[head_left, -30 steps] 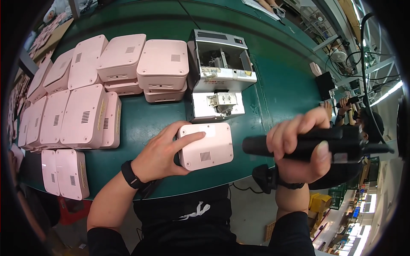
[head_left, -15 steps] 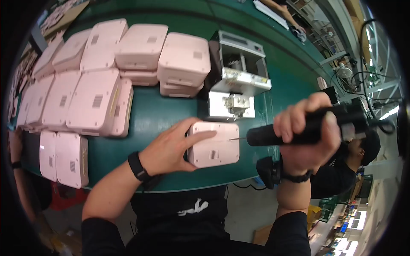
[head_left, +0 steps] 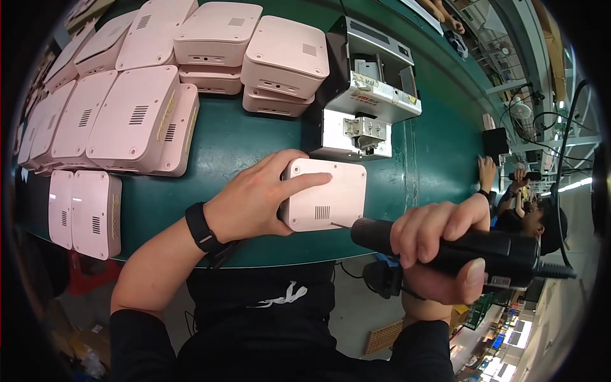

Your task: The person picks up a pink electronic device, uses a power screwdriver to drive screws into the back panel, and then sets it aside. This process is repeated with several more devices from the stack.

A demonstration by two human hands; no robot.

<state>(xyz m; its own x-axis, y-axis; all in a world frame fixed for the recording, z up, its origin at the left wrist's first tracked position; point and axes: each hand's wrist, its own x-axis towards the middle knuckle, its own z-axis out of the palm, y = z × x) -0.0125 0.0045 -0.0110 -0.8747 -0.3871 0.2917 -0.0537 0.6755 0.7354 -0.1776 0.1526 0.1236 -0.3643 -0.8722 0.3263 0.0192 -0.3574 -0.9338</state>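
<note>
A pale pink plastic box (head_left: 347, 197) with rounded corners lies flat in front of me, its slotted vent and corner holes facing up. My left hand (head_left: 251, 200) grips its left side, the index finger stretched across the top and the thumb at the near edge. In my right hand (head_left: 436, 245) is a black corded electric screwdriver (head_left: 506, 251), held nearly level and pointing left. Its thin bit reaches the box's near edge, just right of the vent. Whether a screw sits under the tip is too small to tell.
Stacks of similar pink boxes (head_left: 133, 114) fill the left and back of the green table (head_left: 219, 149). Beyond my box stands a black and silver screw feeder (head_left: 375, 95). The screwdriver's cord (head_left: 563, 191) rises at the right, where another person (head_left: 534, 219) sits.
My right hand has brought the screwdriver down toward me, its bit going from over the box's right side to its near edge. My left hand keeps its hold. The view has shifted.
</note>
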